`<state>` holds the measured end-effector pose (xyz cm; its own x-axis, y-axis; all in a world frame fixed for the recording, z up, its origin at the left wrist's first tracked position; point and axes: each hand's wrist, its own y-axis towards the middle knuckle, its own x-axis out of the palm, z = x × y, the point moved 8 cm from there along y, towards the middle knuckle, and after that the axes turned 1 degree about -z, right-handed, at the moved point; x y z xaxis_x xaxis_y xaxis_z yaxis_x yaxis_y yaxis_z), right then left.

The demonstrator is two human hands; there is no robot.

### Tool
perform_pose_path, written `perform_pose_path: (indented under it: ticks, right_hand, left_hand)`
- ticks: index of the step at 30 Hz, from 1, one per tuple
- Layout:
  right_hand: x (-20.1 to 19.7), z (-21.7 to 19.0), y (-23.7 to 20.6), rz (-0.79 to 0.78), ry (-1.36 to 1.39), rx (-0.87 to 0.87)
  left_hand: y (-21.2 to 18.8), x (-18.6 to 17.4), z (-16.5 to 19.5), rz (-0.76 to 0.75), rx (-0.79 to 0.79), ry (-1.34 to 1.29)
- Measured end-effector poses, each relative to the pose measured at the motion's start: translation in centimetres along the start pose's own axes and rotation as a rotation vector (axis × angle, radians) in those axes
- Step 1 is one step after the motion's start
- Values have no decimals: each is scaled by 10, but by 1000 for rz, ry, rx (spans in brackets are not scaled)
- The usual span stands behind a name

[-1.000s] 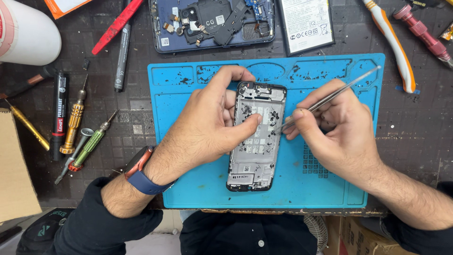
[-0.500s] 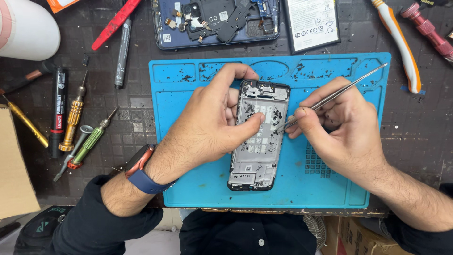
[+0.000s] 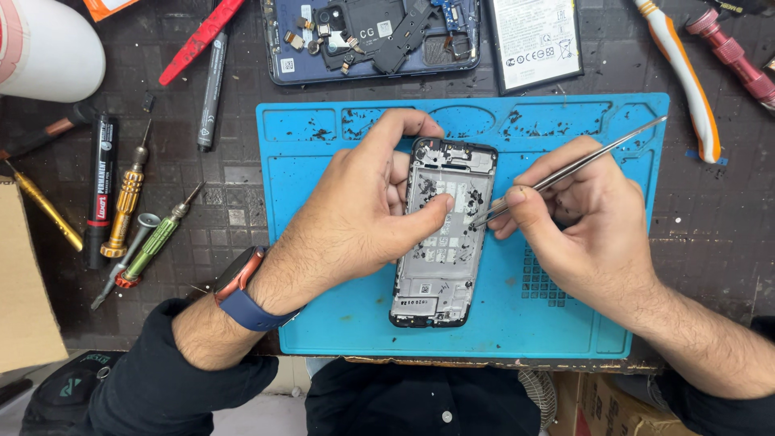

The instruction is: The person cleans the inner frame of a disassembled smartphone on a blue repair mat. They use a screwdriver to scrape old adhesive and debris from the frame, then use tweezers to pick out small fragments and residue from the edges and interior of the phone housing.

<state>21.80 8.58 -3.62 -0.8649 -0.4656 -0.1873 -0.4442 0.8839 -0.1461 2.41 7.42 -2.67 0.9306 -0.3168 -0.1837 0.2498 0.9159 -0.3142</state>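
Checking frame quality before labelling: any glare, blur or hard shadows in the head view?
Head view: even overhead light, sharp focus on the opened phone and tweezers; soft shadows under the left hand and right hand; no strong glare; slight wide-angle bend at the edges.

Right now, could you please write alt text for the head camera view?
An opened phone frame lies on a blue repair mat, steadied by the left hand while the right hand holds metal tweezers to its middle. Screwdrivers lie to the left.

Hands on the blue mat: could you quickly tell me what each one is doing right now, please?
Left hand: gripping the opened phone, thumb pressed on its inside.
Right hand: closed on metal tweezers, tip at the phone.
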Motion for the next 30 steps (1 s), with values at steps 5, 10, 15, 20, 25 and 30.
perform_pose_path:
  ticks: [5,10,15,20,25,30]
  right_hand:
    - [0,-3,0,-16,-38,-11]
    - [0,-2,0,-18,-66,-12]
    - [-1,1,1,-13,59,-8]
    - [-1,0,1,-16,-27,16]
    - [0,-5,3,-35,-68,18]
    - [0,-8,5,-50,-110,10]
  left_hand:
    - [0,1,0,-4,9,-19]
    - [1,1,0,-15,12,-39]
    - [1,1,0,-8,18,-23]
    - [1,2,0,-13,19,-36]
    - [0,1,0,-8,6,-14]
    - [0,0,1,-8,13,-9]
